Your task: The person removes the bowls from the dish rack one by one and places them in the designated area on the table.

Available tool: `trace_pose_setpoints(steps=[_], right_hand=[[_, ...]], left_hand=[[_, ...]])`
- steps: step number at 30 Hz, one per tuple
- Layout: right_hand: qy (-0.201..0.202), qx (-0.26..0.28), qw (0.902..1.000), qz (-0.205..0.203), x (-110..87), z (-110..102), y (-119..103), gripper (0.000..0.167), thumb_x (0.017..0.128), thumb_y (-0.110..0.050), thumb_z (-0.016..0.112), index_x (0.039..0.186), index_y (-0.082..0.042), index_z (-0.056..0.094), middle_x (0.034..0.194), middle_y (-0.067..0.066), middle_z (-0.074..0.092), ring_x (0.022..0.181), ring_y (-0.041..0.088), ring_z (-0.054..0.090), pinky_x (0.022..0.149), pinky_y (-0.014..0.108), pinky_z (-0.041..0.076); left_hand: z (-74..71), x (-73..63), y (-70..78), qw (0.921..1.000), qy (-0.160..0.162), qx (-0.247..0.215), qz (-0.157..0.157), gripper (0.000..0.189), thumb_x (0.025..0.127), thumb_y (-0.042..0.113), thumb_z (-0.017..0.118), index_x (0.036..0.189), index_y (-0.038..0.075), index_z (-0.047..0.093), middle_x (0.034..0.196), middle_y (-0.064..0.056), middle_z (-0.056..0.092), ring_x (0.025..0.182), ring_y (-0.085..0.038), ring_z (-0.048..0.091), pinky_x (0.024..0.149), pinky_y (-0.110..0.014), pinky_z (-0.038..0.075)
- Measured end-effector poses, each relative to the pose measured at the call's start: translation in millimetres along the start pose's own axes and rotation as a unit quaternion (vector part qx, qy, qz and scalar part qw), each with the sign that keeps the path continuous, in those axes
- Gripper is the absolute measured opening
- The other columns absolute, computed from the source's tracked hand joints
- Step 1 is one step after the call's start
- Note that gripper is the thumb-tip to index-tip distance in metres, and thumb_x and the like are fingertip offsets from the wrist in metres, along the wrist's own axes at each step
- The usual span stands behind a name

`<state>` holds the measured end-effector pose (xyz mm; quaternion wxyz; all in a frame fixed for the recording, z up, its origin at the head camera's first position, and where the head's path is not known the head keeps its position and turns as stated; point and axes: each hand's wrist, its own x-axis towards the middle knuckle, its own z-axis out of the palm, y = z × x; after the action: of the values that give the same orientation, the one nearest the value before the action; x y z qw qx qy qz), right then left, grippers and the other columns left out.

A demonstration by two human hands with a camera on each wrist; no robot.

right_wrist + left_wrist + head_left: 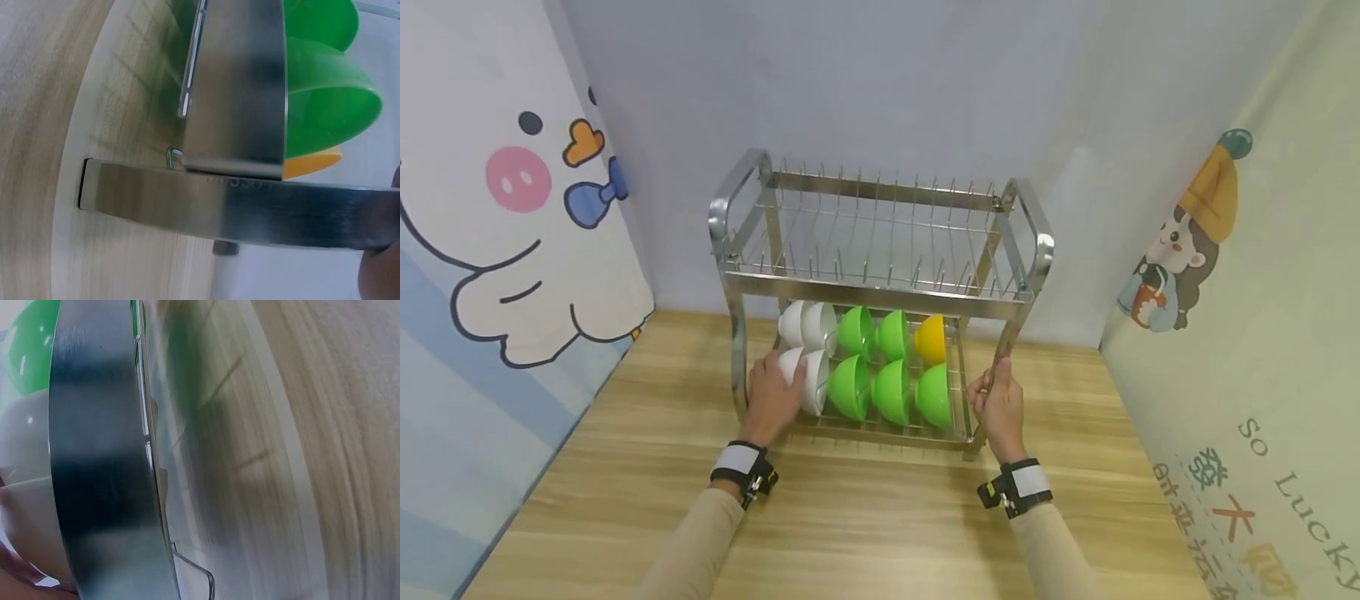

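A two-tier metal dish rack (880, 293) stands on the wooden table. Its lower shelf holds two rows of bowls on their sides: several white bowls (816, 385) at the left, several green bowls (891, 392) and a yellow bowl (930, 339) at the back right. My left hand (772, 402) grips the leftmost white bowl (34, 519) of the front row, thumb over its side; its other fingers are partly hidden behind the rack's front bar (106, 450). On the other side my right hand (1002, 410) holds the rack's right front leg (250, 209).
The rack's upper tier (880, 218) carries upright wire dividers. Behind it hangs a pale grey wall covering (925, 92). Printed cartoon panels rise at the left (520, 250) and right (1240, 333). Bare wooden tabletop (880, 517) lies between my forearms.
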<state>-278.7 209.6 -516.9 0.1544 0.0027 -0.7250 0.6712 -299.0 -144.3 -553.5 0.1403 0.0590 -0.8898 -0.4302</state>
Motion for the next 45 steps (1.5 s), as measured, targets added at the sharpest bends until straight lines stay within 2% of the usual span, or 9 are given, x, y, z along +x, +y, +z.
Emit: trace_pose_setpoints(steps=[4,8,13,19,24,28,34,40,45], right_hand=[[0.0,0.002,1.0,-0.002,-2.5,0,1,0.069,0.115,-0.044,0.017,0.079,0.008,0.044,0.054,-0.007,0.052,0.035,0.0,0.035,0.036,0.017,0.024],[-0.001,0.006,1.0,-0.006,-3.0,0,1,0.07,0.114,-0.053,0.021,0.075,0.0,0.046,0.053,-0.009,0.052,0.036,-0.001,0.035,0.036,0.016,0.024],[0.005,0.012,0.9999,-0.004,-2.7,0,1,0.065,0.112,-0.057,0.023,0.075,-0.009,0.047,0.053,-0.01,0.053,0.037,-0.001,0.035,0.036,0.016,0.024],[0.003,0.0,1.0,-0.006,-2.8,4,1,0.068,0.114,-0.053,0.022,0.076,-0.004,0.048,0.053,-0.009,0.053,0.037,0.001,0.037,0.036,0.017,0.026],[0.004,0.001,1.0,-0.004,-1.4,5,0,0.066,0.115,-0.046,0.021,0.078,0.002,0.048,0.054,-0.007,0.054,0.036,0.001,0.038,0.036,0.018,0.026],[0.007,0.002,1.0,0.002,-1.4,2,1,0.064,0.115,-0.044,0.02,0.079,0.001,0.048,0.054,-0.007,0.054,0.035,0.001,0.037,0.036,0.018,0.025],[0.015,0.008,0.9999,-0.003,-3.0,-2,4,0.063,0.114,-0.053,0.023,0.076,-0.008,0.047,0.054,-0.01,0.055,0.036,-0.001,0.036,0.036,0.016,0.024],[0.012,0.023,0.9997,-0.003,-3.2,-1,5,0.064,0.112,-0.057,0.026,0.076,-0.01,0.049,0.055,-0.011,0.057,0.037,-0.001,0.037,0.036,0.016,0.026],[0.009,0.03,0.9995,-0.006,-3.4,1,4,0.063,0.112,-0.056,0.025,0.076,-0.01,0.047,0.054,-0.01,0.056,0.037,-0.001,0.036,0.035,0.016,0.025]], left_hand=[[0.5,-1.0,-1.5,0.9999,-0.007,-0.005,0.005,0.066,0.107,0.046,0.054,0.147,-0.006,0.045,0.136,-0.033,0.05,0.124,-0.049,0.055,0.104,-0.063,0.051],[-0.5,-1.5,-0.3,0.9998,-0.015,-0.011,0.003,0.066,0.107,0.046,0.054,0.147,-0.006,0.044,0.138,-0.032,0.049,0.121,-0.05,0.058,0.104,-0.062,0.052],[-2.9,1.4,2.1,0.9994,-0.036,-0.002,-0.003,0.069,0.107,0.049,0.052,0.15,-0.005,0.041,0.142,-0.032,0.046,0.118,-0.05,0.06,0.101,-0.062,0.055],[-9.3,4.9,3.1,0.999,-0.036,0.018,-0.021,0.071,0.106,0.054,0.05,0.147,-0.004,0.042,0.136,-0.031,0.047,0.109,-0.049,0.063,0.092,-0.06,0.058],[-13.8,3.8,8.6,0.9985,-0.046,0.018,-0.021,0.074,0.105,0.055,0.052,0.151,-0.002,0.042,0.14,-0.029,0.046,0.112,-0.046,0.063,0.093,-0.058,0.059],[-15.6,3.1,16.2,0.999,-0.039,0.02,0.003,0.073,0.103,0.052,0.059,0.15,-0.002,0.045,0.142,-0.028,0.047,0.115,-0.043,0.062,0.095,-0.057,0.059],[-16.1,3.9,26.2,0.9976,-0.029,0.048,0.039,0.072,0.097,0.046,0.067,0.146,-0.004,0.049,0.139,-0.03,0.05,0.117,-0.047,0.062,0.092,-0.058,0.06],[-16.2,2.2,24.4,0.9954,-0.012,0.074,0.059,0.069,0.097,0.045,0.068,0.143,-0.004,0.051,0.136,-0.031,0.051,0.113,-0.048,0.062,0.088,-0.058,0.06],[-17.5,3.8,24.2,0.9905,0.006,0.097,0.097,0.065,0.097,0.041,0.069,0.138,-0.006,0.054,0.132,-0.031,0.054,0.108,-0.046,0.061,0.084,-0.055,0.059]])
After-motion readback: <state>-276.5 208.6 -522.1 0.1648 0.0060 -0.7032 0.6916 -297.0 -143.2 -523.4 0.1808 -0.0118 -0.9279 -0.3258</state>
